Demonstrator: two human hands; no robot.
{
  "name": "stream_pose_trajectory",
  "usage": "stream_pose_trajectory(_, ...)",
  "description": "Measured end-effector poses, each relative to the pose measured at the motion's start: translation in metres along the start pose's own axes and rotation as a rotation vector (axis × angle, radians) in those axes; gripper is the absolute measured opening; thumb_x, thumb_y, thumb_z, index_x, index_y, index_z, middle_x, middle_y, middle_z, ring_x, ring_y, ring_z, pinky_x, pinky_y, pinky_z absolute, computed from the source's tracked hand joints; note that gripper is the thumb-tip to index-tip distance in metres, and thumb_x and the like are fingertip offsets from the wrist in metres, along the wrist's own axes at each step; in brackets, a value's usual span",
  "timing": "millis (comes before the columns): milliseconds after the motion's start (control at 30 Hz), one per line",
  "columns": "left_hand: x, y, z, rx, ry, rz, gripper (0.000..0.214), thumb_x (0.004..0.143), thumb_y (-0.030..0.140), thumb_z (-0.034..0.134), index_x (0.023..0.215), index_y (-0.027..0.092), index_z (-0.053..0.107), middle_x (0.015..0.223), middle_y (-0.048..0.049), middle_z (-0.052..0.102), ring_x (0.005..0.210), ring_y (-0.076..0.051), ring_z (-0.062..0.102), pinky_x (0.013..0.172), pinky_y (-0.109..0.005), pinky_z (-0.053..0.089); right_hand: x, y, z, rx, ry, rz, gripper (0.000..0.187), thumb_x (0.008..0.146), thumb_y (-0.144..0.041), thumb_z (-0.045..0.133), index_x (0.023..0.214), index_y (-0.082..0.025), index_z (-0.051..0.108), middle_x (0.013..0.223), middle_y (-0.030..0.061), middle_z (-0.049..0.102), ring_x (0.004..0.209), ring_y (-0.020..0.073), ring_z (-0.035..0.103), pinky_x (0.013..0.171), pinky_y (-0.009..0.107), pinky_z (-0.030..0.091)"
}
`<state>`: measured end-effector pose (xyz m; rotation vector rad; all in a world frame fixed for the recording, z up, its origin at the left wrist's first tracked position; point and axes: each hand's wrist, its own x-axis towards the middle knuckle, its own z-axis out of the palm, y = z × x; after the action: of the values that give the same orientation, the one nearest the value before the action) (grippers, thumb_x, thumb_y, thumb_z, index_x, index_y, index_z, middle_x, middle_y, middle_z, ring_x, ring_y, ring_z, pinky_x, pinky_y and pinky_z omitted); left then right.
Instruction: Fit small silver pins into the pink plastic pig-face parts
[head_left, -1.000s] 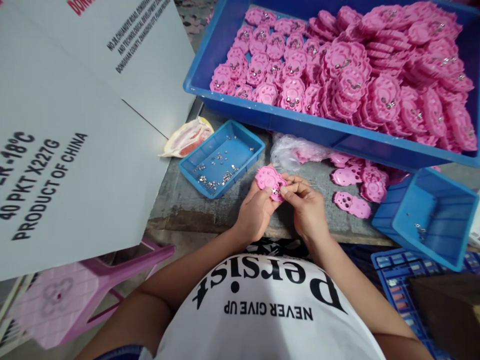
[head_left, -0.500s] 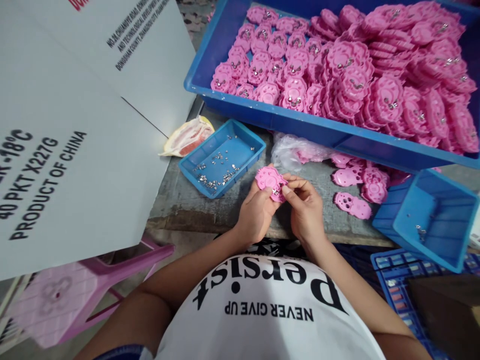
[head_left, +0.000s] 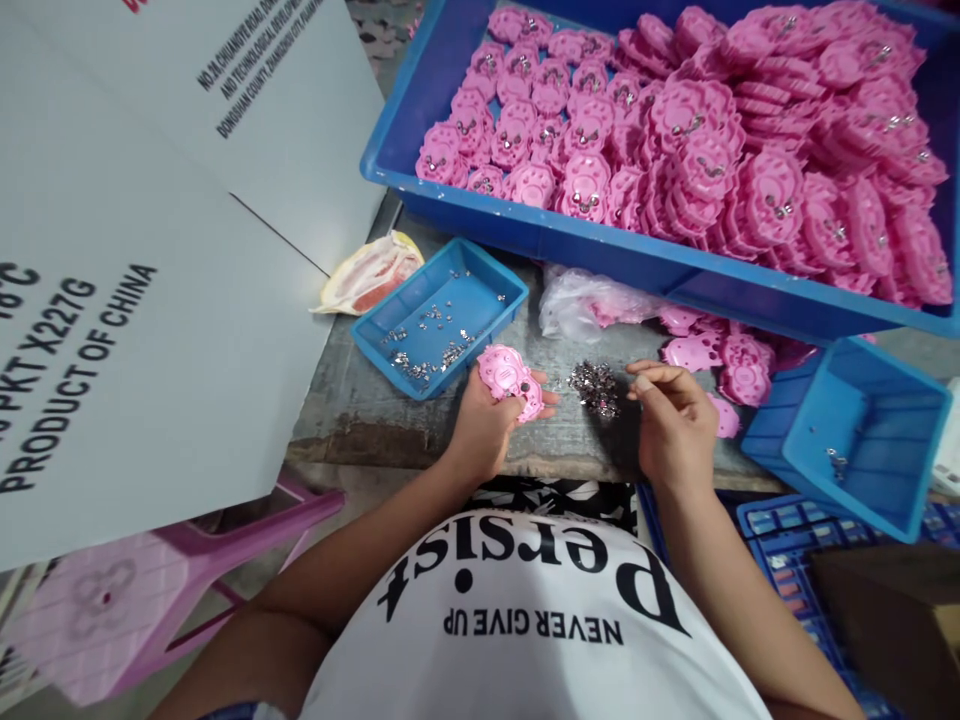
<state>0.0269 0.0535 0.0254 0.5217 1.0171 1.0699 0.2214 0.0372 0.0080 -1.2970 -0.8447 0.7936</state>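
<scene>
Left hand [head_left: 484, 425] is gripping 1 pink disc [head_left: 510, 377] by its rim, just right of the small blue tray [head_left: 390, 350] — likely light, stiff plastic; right hand [head_left: 675, 428] is pinching shut beside metal clips [head_left: 595, 386].

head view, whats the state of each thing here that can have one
left hand: shut on the pink part
right hand: fingers curled beside the metal pile; cannot tell if it pinches a piece
small tray: lying flat, metal bits thinly scattered inside
big bin: heaped with pink parts
right bin: tilted, nearly empty
plastic bag: crumpled
</scene>
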Motion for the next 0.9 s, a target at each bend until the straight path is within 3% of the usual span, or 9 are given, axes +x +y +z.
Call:
stream_pose_trajectory(133,0.0,-0.004,-0.011,0.041,-0.025,-0.02,0.054,0.064,0.015,0.072,0.113,0.02,0.049,0.097,-0.0036,0.074,0.078,-0.023,0.076,0.074,-0.04,0.061,0.002,0.007,-0.014,-0.265,-0.109,-0.113,0.005,0.084,-0.025,0.074,0.086,-0.023,0.069,0.093,0.0039,0.071,0.091,0.0219,0.066,0.084,0.038,0.049)
stream_pose_trajectory(233,0.001,-0.005,-0.014,0.062,-0.061,-0.033,0.057,0.063,0.014,0.072,0.116,0.019,0.051,0.098,-0.0051,0.075,0.079,-0.024,0.076,0.074,-0.041,0.061,0.004,0.01,-0.016,-0.626,-0.268,-0.343,0.001,0.09,-0.024,0.069,0.089,-0.024,0.069,0.095,0.0053,0.072,0.093,0.0249,0.064,0.086,0.042,0.049)
stream_pose_trajectory(333,0.003,-0.006,-0.015,0.054,-0.062,-0.042,0.058,0.064,0.014,0.074,0.117,0.019,0.051,0.098,-0.0053,0.076,0.08,-0.024,0.076,0.076,-0.041,0.061,0.007,0.011,-0.008,-0.907,-0.375,-0.565,0.007,0.095,-0.022,0.064,0.094,-0.023,0.071,0.1,0.0088,0.072,0.095,0.0272,0.06,0.084,0.044,0.047)
stream_pose_trajectory(567,0.007,-0.009,-0.014,0.05,-0.049,-0.035,0.057,0.065,0.013,0.074,0.117,0.02,0.05,0.097,-0.0048,0.076,0.08,-0.024,0.076,0.08,-0.043,0.06,0.017,0.014,0.027,-1.188,-0.515,-0.636,0.013,0.095,-0.023,0.064,0.098,-0.022,0.077,0.107,0.0125,0.07,0.096,0.0303,0.052,0.08,0.044,0.043)
stream_pose_trajectory(733,0.006,-0.009,-0.017,0.043,-0.056,-0.035,0.058,0.065,0.013,0.074,0.117,0.02,0.051,0.095,-0.0038,0.076,0.078,-0.023,0.075,0.077,-0.041,0.06,0.018,0.013,0.036,-1.189,-0.626,-0.567,0.017,0.095,-0.016,0.06,0.085,-0.019,0.073,0.097,0.0124,0.072,0.092,0.0295,0.054,0.079,0.043,0.042)
stream_pose_trajectory(900,0.007,-0.005,-0.019,0.002,-0.103,-0.071,0.062,0.065,0.018,0.078,0.12,0.019,0.052,0.091,-0.0026,0.075,0.069,-0.018,0.07,0.063,-0.031,0.055,0.014,0.008,0.026,-0.802,-0.566,-0.437,0.013,0.096,-0.021,0.061,0.085,-0.022,0.068,0.086,0.0062,0.071,0.084,0.024,0.062,0.078,0.039,0.048)
